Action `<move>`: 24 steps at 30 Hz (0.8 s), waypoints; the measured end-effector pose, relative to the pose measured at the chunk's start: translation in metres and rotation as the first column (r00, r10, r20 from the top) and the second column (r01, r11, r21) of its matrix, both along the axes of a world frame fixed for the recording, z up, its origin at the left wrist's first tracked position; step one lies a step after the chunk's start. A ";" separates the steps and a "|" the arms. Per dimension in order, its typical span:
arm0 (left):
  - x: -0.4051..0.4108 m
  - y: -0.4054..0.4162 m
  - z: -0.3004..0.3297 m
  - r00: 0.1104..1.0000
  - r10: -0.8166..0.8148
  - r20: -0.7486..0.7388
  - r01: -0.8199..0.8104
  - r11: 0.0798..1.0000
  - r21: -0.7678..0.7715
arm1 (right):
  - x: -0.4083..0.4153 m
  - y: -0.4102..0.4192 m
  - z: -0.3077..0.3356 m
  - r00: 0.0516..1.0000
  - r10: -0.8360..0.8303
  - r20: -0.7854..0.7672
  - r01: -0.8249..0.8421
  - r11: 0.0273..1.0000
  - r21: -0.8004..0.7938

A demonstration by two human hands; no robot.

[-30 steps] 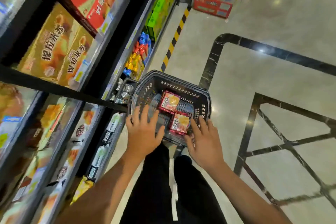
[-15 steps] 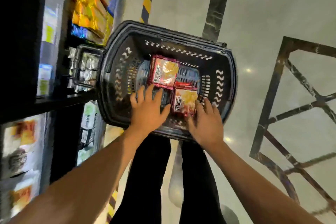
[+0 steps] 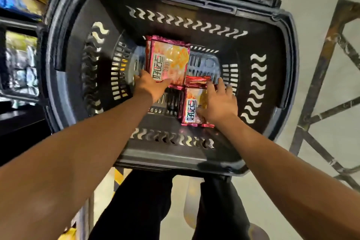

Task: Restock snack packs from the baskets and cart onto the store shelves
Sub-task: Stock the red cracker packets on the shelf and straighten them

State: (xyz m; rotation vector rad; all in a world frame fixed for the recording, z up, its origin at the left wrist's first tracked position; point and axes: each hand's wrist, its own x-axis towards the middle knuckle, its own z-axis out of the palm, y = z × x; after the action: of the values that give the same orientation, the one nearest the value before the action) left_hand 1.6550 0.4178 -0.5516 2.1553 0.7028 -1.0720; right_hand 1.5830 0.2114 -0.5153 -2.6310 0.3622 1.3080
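Observation:
A black plastic basket (image 3: 288, 45) stands on the floor below me, and both my hands are inside it. Red and orange snack packs lie on its bottom: an upper stack (image 3: 171, 58) and a lower pack (image 3: 191, 107) to its right and nearer to me. My left hand (image 3: 149, 86) grips the near left corner of the upper stack, thumb on top and fingers at its side. My right hand (image 3: 219, 103) lies flat on the lower pack with its fingers spread, the tips reaching the red far edge.
Store shelves (image 3: 19, 64) with silver, blue and yellow packs run along the left, close to the basket's left rim. To the right is pale floor with dark inlay strips (image 3: 321, 64). My legs in black trousers (image 3: 140, 200) stand just behind the basket, beside a yellow-black floor stripe (image 3: 118, 175).
I have bent down closer, so the basket fills the view. Both hands went from its near rim down to the packs; the left took hold of the upper stack.

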 end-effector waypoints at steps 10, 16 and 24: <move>0.006 -0.011 0.012 0.956 0.290 -0.038 -0.291 0.956 -0.032 | -0.001 -0.010 0.009 0.998 0.037 0.057 -0.040 0.997 0.058; -0.004 -0.026 0.059 0.776 0.630 -0.039 -0.626 0.760 -0.176 | -0.004 -0.016 0.056 0.935 -0.328 0.132 0.293 0.928 0.232; -0.016 -0.021 0.185 0.412 0.890 -0.193 -0.894 0.354 -0.275 | -0.002 -0.034 0.174 0.700 -0.697 0.154 0.592 0.687 0.421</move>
State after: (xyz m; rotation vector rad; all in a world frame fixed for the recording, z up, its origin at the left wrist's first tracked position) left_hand 1.6391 0.3964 -0.3663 1.0887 1.3693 -0.4951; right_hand 1.5813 0.1769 -0.3418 -2.0391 0.8451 0.6349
